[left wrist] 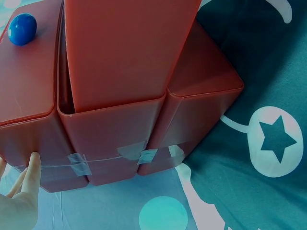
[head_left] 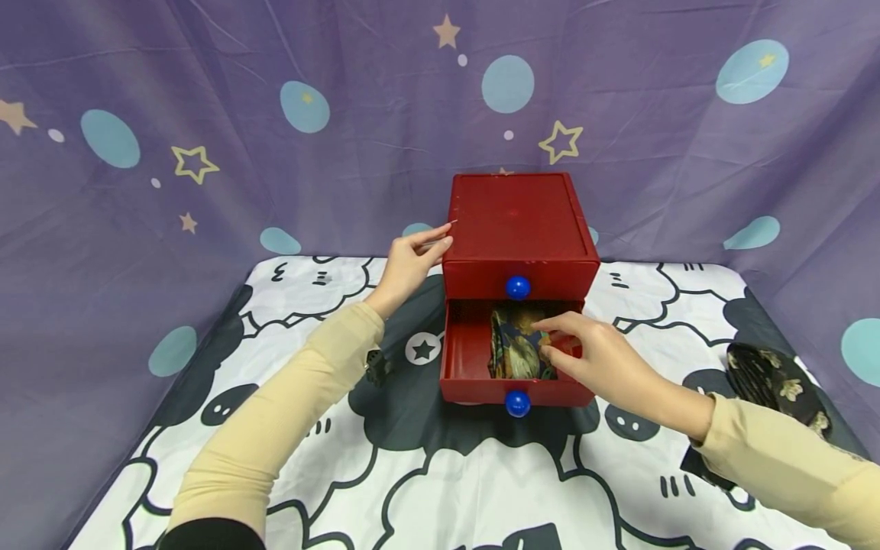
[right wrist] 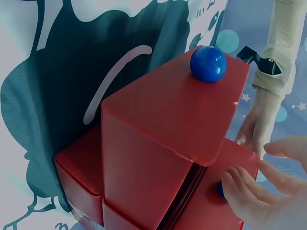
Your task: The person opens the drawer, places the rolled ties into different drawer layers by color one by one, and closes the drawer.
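Observation:
A red drawer cabinet (head_left: pixel 512 218) stands before me, its middle drawer (head_left: pixel 464 359) pulled out by a blue knob-fronted face. Inside that drawer lies a folded cloth (head_left: pixel 516 351) with a dark green and yellow pattern. My left hand (head_left: pixel 406 267) rests its straight fingertips against the cabinet's left side; the left wrist view shows those fingers (left wrist: pixel 32 175) at the upper section. Over the drawer's right part, my right hand (head_left: pixel 605 355) has its thumb and fingers spread apart right at the cloth. The cloth is hidden in both wrist views.
A dark floral fabric item (head_left: pixel 777 386), partly pleated, lies at the right of the table. A sheep-print cloth (head_left: pixel 474 489) covers the tabletop. Behind the cabinet hangs a purple curtain (head_left: pixel 385 92). Blue knobs (head_left: pixel 518 288) stick out from the drawer fronts.

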`<action>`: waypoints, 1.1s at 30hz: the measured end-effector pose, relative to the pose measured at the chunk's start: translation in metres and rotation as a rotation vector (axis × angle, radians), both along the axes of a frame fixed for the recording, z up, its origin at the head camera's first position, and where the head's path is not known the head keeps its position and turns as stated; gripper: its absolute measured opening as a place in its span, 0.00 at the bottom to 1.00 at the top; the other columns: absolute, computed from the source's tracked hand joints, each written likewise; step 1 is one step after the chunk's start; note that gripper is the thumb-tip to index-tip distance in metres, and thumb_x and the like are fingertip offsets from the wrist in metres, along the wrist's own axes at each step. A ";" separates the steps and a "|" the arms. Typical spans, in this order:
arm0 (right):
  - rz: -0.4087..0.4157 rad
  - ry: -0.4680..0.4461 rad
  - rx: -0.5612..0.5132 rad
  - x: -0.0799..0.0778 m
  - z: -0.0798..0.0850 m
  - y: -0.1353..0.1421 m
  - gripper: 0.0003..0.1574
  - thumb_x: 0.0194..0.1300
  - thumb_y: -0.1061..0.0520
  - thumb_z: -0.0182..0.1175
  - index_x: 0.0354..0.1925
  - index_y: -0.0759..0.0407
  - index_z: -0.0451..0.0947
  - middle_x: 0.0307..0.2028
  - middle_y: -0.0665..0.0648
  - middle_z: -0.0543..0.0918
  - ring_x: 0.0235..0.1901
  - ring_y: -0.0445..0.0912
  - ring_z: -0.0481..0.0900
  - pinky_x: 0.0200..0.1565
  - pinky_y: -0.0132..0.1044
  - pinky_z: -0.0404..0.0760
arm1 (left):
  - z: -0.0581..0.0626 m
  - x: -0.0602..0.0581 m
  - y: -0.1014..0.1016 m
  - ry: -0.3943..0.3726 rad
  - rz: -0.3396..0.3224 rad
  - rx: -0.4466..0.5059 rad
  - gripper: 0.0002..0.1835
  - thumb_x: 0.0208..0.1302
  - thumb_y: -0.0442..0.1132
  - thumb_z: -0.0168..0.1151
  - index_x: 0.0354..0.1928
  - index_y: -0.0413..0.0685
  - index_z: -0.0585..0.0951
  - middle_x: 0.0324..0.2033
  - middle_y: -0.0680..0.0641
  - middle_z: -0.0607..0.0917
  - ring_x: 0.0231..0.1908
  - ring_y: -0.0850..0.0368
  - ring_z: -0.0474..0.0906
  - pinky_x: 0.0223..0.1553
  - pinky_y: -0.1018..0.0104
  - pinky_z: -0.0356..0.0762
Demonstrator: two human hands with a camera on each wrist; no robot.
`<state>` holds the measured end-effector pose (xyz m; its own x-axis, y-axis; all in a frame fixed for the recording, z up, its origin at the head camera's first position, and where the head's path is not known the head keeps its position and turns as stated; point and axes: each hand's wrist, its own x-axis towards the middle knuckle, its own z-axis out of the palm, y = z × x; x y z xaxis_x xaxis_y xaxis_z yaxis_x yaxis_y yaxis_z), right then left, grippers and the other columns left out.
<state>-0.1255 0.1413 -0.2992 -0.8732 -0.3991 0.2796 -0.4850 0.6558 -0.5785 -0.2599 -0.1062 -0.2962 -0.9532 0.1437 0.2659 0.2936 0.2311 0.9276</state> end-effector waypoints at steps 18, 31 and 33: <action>0.114 0.300 -0.041 0.019 -0.011 0.000 0.22 0.45 0.67 0.67 0.42 0.58 0.79 0.39 0.51 0.78 0.38 0.43 0.77 0.39 0.36 0.80 | 0.011 0.009 0.001 -0.034 -0.023 0.008 0.19 0.60 0.35 0.57 0.54 0.41 0.74 0.50 0.40 0.76 0.46 0.50 0.76 0.44 0.66 0.77; 0.166 0.440 -0.070 0.031 -0.026 -0.004 0.28 0.63 0.40 0.45 0.38 0.60 0.79 0.38 0.52 0.78 0.39 0.43 0.76 0.48 0.18 0.70 | 0.010 0.009 0.001 -0.044 -0.024 0.011 0.19 0.60 0.35 0.56 0.54 0.41 0.74 0.50 0.39 0.76 0.47 0.49 0.75 0.45 0.65 0.76; 0.168 0.445 -0.074 0.033 -0.028 -0.005 0.27 0.63 0.40 0.45 0.38 0.60 0.80 0.38 0.52 0.78 0.39 0.43 0.76 0.47 0.19 0.70 | 0.005 0.003 -0.001 -0.039 -0.025 0.014 0.19 0.60 0.36 0.57 0.54 0.43 0.74 0.50 0.40 0.77 0.47 0.50 0.76 0.45 0.66 0.76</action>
<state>-0.0930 0.1365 -0.3268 -0.5872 -0.4892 0.6449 -0.7920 0.5118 -0.3329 -0.2568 -0.1068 -0.2916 -0.9591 0.1638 0.2309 0.2627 0.2107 0.9416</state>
